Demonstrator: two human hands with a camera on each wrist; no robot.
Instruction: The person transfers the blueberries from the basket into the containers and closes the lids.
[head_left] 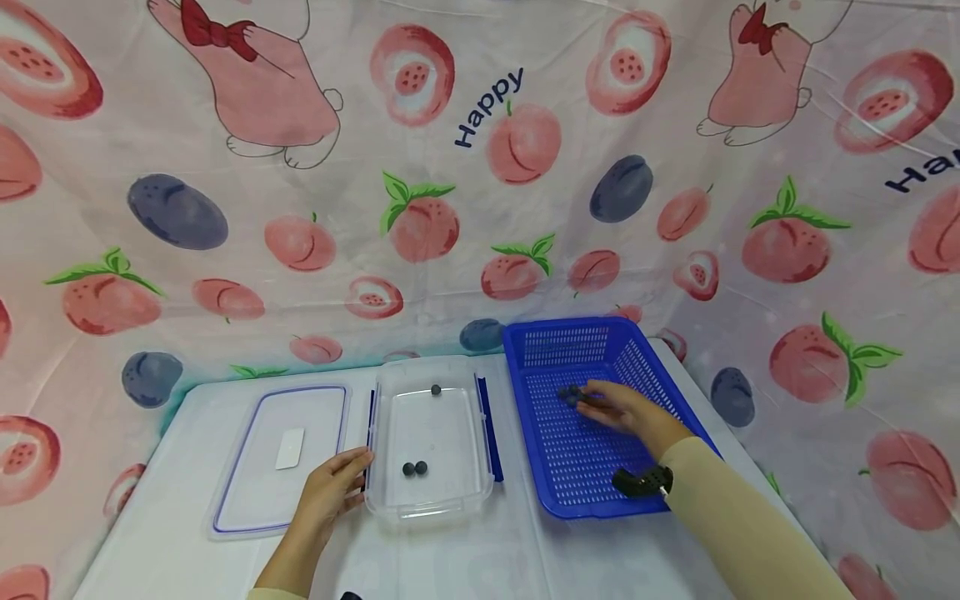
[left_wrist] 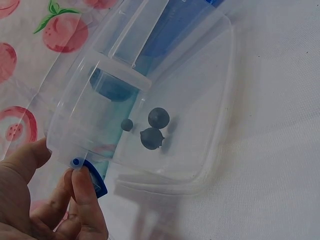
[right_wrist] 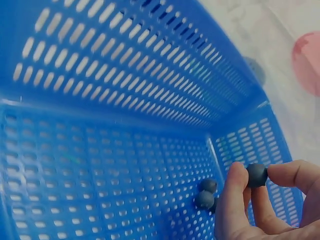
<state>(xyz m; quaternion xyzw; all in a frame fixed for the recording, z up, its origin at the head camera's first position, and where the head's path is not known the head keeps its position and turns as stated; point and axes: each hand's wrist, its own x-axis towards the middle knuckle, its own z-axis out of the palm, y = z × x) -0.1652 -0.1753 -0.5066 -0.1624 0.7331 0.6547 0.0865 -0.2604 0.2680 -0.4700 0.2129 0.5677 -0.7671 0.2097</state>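
A clear plastic container (head_left: pixel 431 492) stands at the table's middle with three dark blueberries in it, one at the far end (head_left: pixel 436 389) and two near the front (head_left: pixel 415 468). My left hand (head_left: pixel 354 473) grips its left edge; in the left wrist view the thumb (left_wrist: pixel 85 187) presses on the container's blue latch (left_wrist: pixel 97 186), beside the container wall (left_wrist: pixel 210 125) and the berries (left_wrist: pixel 159 117). My right hand (head_left: pixel 594 403) is inside the blue basket (head_left: pixel 577 467) and pinches one blueberry (right_wrist: pixel 256 175) between thumb and finger. Two more berries (right_wrist: pixel 206 194) lie on the basket (right_wrist: pixel 100 150) floor.
The container's clear lid (head_left: pixel 255 492), with a white label (head_left: pixel 290 448), lies flat to the left of my left hand. A fruit-print cloth (head_left: pixel 480 167) hangs behind and around the white table (head_left: pixel 465 558). A black wrist strap (head_left: pixel 641 481) sits on my right arm.
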